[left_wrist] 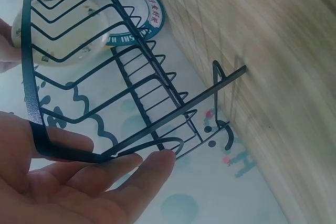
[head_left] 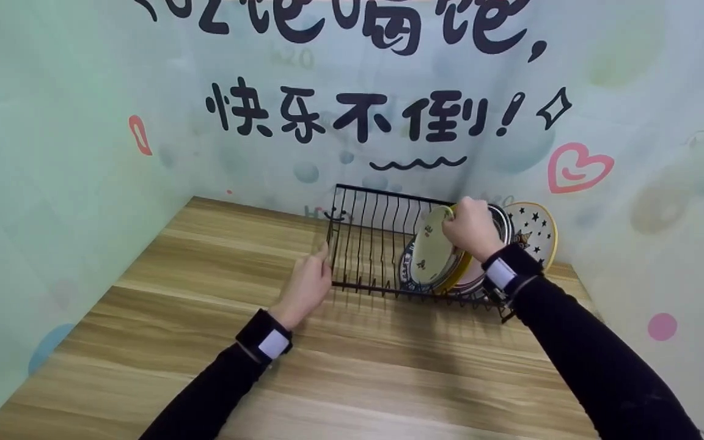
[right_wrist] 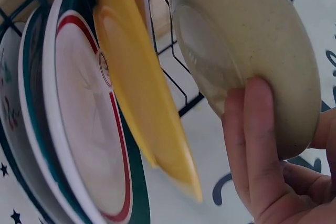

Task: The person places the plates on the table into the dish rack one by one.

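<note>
A black wire dish rack (head_left: 364,244) stands on the wooden table against the back wall. My left hand (head_left: 306,284) holds the rack's left end; in the left wrist view its fingers (left_wrist: 149,179) lie along the corner wires. My right hand (head_left: 473,226) pinches the rim of a pale cream-green plate (head_left: 432,247) with small printed motifs, tilted on edge at the rack. Seen from the right wrist, the fingers (right_wrist: 260,124) press its plain underside. A yellow plate (right_wrist: 147,87) leans beside it, apart from it there.
Red-ringed white plate (right_wrist: 89,114) and other plates fill the rack's right side. A star-patterned plate (head_left: 538,229) with a yellow rim stands at the far right end. A blue-rimmed plate (left_wrist: 155,11) with lettering sits beyond the cream one. A printed cloth (head_left: 266,165) hangs behind.
</note>
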A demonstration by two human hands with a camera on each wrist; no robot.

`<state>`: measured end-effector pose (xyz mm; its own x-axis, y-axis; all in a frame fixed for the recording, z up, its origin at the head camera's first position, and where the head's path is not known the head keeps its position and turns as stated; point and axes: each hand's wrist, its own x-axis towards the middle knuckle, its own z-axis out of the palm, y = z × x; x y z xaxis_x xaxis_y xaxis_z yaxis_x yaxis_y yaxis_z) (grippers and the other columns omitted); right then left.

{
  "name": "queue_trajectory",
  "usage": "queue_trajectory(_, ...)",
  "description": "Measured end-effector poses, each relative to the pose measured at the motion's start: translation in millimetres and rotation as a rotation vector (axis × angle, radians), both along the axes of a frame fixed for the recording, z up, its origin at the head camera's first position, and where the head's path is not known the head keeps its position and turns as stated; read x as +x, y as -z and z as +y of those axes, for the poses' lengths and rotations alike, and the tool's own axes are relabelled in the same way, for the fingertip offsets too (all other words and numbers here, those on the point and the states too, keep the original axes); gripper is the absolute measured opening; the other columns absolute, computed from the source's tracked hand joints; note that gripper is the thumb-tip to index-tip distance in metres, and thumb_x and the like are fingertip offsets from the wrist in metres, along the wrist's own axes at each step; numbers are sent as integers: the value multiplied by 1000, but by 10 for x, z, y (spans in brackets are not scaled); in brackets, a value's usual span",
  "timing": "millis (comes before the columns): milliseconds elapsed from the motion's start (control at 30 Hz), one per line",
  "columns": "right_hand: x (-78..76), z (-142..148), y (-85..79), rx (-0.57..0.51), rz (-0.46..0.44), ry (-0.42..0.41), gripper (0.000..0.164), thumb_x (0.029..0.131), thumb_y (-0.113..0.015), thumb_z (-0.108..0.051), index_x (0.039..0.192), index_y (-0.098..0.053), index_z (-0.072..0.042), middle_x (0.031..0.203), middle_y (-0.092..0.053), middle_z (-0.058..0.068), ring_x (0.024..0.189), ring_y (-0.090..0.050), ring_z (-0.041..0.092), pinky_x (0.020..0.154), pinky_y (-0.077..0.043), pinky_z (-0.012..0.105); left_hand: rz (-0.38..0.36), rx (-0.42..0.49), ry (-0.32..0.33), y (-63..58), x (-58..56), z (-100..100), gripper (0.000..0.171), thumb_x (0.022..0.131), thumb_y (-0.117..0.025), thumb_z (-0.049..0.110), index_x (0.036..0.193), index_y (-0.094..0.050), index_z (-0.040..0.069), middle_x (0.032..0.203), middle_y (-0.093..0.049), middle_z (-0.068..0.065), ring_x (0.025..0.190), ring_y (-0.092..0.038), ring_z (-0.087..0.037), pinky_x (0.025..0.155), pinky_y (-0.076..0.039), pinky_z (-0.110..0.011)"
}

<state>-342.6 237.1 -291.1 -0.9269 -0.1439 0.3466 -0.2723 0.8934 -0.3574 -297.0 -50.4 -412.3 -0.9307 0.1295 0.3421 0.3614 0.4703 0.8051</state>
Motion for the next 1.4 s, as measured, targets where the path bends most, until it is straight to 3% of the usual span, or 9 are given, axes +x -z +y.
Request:
queue_trajectory(133, -50, -56, 95, 20, -5, -28, 34, 75, -46, 8, 53, -31, -14, 46, -33, -2, 36, -46, 16, 34, -39, 26, 8, -2, -4, -7, 0, -1, 51, 96, -49, -5, 145, -32, -10, 129, -54, -31, 40, -38, -8, 40, -43, -25)
queue_trajectory(267, -78, -72, 154, -2, -43, -17, 34, 77, -47, 7, 55, -31, -13, 47, -33, -2, 36, -50, 16, 34, -43, 26, 34, -42, -14, -15, -6, 4, 50, 96, -49, -5, 143, -33, -11, 136, -47, -31, 42, -36, -7, 44, -43, -24)
queue_trajectory(367, -104, -67, 178, -8, -56, -1, 33, 77, -48, 6, 56, -32, -13, 49, -31, -2, 36, -46, 14, 34, -41, 25, 23, -39, -13, -14, -5, 0, 51, 97, -49, -4, 144, -32, -11, 131, -52, -32, 41, -36, -7, 43, -43, -25)
queue_trajectory(467, -130, -52, 196, 10, -50, 11, 33, 74, -50, 6, 57, -30, -14, 54, -27, -3, 41, -35, 13, 38, -31, 26, -12, -3, -4, -8, 3, -8, 52, 97, -48, -4, 146, -31, -8, 125, -57, -31, 40, -37, -8, 40, -43, -25)
queue_trajectory(600, -151, -33, 225, 23, -53, 30, 30, 70, -50, 6, 58, -30, -14, 59, -25, -1, 49, -28, 17, 45, -26, 29, 24, -35, -20, 9, 2, -13, 50, 96, -49, -5, 143, -35, -10, 129, -54, -31, 40, -36, -7, 40, -42, -24)
queue_trajectory(700, -165, -39, 254, 22, -76, 48, 25, 71, -50, 6, 61, -35, -11, 60, -29, 1, 49, -33, 17, 43, -31, 28, 73, -72, -40, 19, -2, -10, 48, 94, -50, -6, 141, -39, -12, 131, -53, -30, 40, -35, -7, 41, -42, -23)
queue_trajectory(900, -190, -93, 332, -19, -153, 71, 20, 75, -50, 8, 65, -43, -8, 56, -39, 1, 44, -53, 18, 36, -43, 24, 72, -80, -51, 18, -10, 3, 48, 95, -51, -5, 141, -40, -11, 126, -57, -30, 40, -36, -7, 41, -44, -25)
queue_trajectory(1167, -252, -124, 451, 30, -150, 90, 30, 75, -49, 8, 60, -33, -13, 56, -30, -1, 46, -43, 18, 42, -38, 26, 73, -84, -47, 20, -14, 11, 50, 94, -52, -6, 142, -37, -11, 139, -43, -28, 40, -34, -7, 44, -45, -25)
queue_trajectory(1400, -280, -100, 489, 79, -163, 95, 28, 78, -51, 6, 60, -37, -11, 59, -37, 3, 54, -46, 23, 48, -40, 31, 76, -74, -44, 11, -10, 4, 52, 94, -53, -7, 143, -35, -11, 122, -58, -33, 41, -36, -8, 43, -44, -25)
